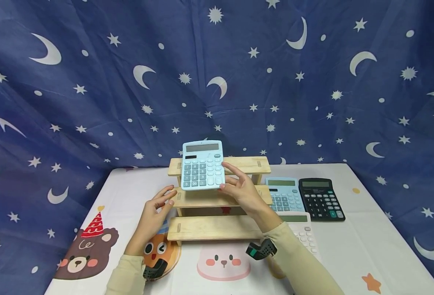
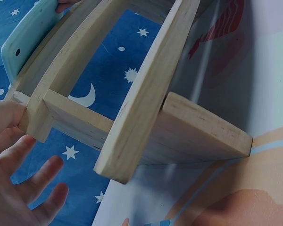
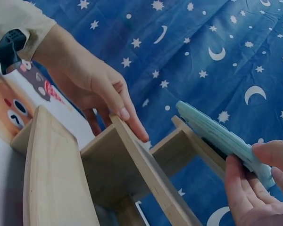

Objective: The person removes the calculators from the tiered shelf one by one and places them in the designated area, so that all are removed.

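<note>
A light blue calculator (image 1: pixel 203 168) is tilted with its keys facing me, before the left part of the top tier of a wooden three-tier shelf (image 1: pixel 217 228). My right hand (image 1: pixel 243 191) pinches it at its lower right edge, thumb on one face and fingers behind, as the right wrist view (image 3: pixel 259 188) shows. Whether the calculator touches the shelf I cannot tell. My left hand (image 1: pixel 153 215) touches the left end of the middle tier; in the left wrist view its other fingers (image 2: pixel 42 181) spread loosely beside the wood.
Right of the shelf lie another light blue calculator (image 1: pixel 285 196), a black calculator (image 1: pixel 321 200) and a white calculator (image 1: pixel 305 234), the last partly behind my right forearm. A cartoon-printed white cloth (image 1: pixel 379 237) covers the table. A blue star-and-moon curtain (image 1: pixel 217 61) hangs behind.
</note>
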`<move>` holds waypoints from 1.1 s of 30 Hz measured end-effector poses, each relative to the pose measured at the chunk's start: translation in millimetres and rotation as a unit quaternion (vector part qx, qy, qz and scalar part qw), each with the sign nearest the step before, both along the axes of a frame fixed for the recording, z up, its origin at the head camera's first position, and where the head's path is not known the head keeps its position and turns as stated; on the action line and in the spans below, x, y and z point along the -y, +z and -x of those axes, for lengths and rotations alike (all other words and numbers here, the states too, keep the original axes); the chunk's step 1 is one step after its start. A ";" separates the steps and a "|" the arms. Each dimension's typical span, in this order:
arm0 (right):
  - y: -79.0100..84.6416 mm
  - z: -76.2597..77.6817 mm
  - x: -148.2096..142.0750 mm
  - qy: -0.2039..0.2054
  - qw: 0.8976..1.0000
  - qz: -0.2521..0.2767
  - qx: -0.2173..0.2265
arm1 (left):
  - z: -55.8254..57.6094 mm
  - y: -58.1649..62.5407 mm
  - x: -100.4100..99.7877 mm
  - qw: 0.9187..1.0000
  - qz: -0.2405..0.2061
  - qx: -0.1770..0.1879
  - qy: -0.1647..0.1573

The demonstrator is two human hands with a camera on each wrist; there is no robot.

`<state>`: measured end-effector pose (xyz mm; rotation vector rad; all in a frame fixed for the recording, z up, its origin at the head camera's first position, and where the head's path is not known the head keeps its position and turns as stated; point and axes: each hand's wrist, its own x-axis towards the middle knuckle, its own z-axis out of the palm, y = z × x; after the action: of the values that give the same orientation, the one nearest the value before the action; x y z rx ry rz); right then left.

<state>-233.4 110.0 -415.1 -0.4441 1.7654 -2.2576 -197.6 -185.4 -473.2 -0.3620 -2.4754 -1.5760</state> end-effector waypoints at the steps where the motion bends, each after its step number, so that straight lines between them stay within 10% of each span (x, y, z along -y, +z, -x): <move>1: 0.1 -1.1 -0.5 0.003 1.000 0.004 0.000 | -0.2 -0.1 0.0 1.000 0.002 0.000 0.000; 33: 10.2 -36.7 -31.9 0.027 0.999 0.026 -0.012 | -0.1 0.0 -0.4 1.000 0.009 -0.006 0.003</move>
<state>-196.8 141.9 -405.0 -0.5257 1.6893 -2.2740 -197.5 -185.0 -473.2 -0.3655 -2.4818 -1.5457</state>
